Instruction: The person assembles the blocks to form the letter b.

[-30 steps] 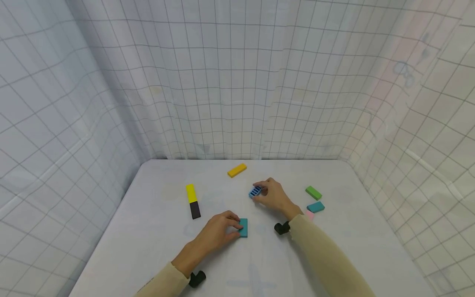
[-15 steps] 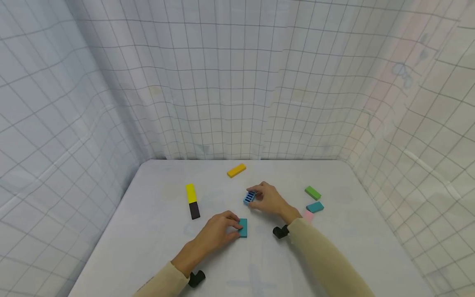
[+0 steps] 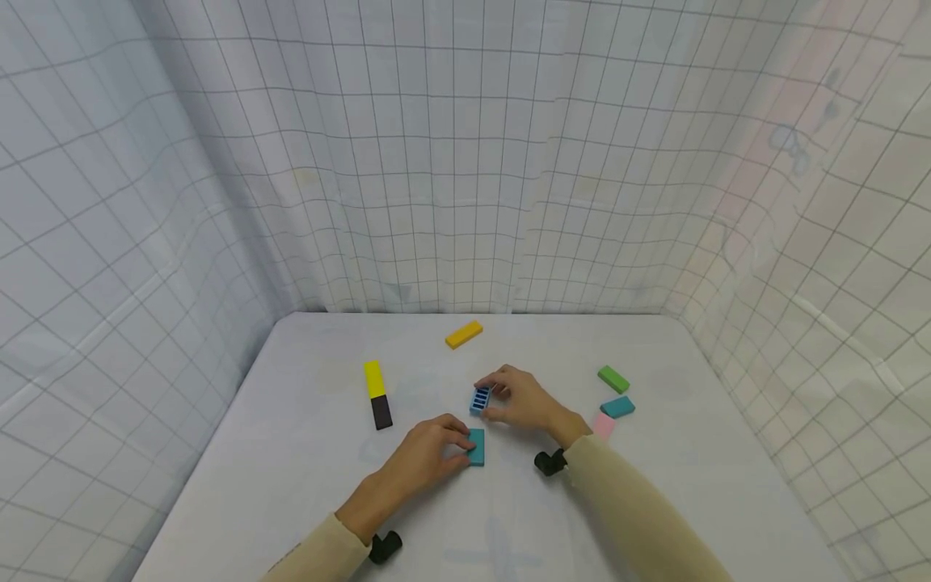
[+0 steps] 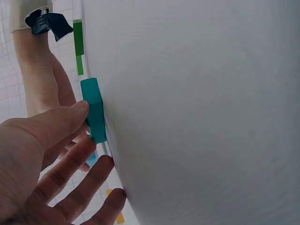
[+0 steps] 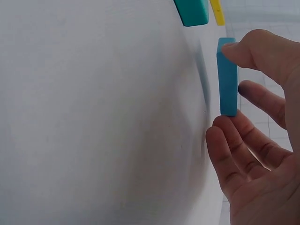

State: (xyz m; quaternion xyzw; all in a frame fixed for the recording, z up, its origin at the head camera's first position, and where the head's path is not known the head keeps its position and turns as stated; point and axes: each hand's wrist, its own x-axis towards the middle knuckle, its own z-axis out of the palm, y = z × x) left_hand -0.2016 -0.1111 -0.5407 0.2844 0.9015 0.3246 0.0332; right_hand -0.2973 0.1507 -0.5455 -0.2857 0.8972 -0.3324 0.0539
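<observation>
In the head view my left hand [image 3: 429,453] holds a flat teal block [image 3: 476,447] on the table, near the middle. The left wrist view shows the thumb on one end of this teal block [image 4: 95,112] and a finger at the other, the remaining fingers spread. My right hand [image 3: 527,400] pinches a light blue block [image 3: 480,400] with dark slots on its upper face, just beyond the teal one. Seen from the right wrist, the blue block [image 5: 228,82] is gripped by its ends between thumb and fingertips, close over the table, a shadow beside it.
A yellow block [image 3: 374,378] and a black block [image 3: 381,412] lie end to end at the left. An orange-yellow block [image 3: 464,335] sits toward the back. Green [image 3: 613,379], blue-teal [image 3: 617,406] and pink [image 3: 603,426] blocks are at the right, by the right sleeve. Gridded white curtains surround the table.
My right hand has brought the light blue block left and nearer, turning it more lengthwise, close to the teal block. The left hand and its teal block have stayed put.
</observation>
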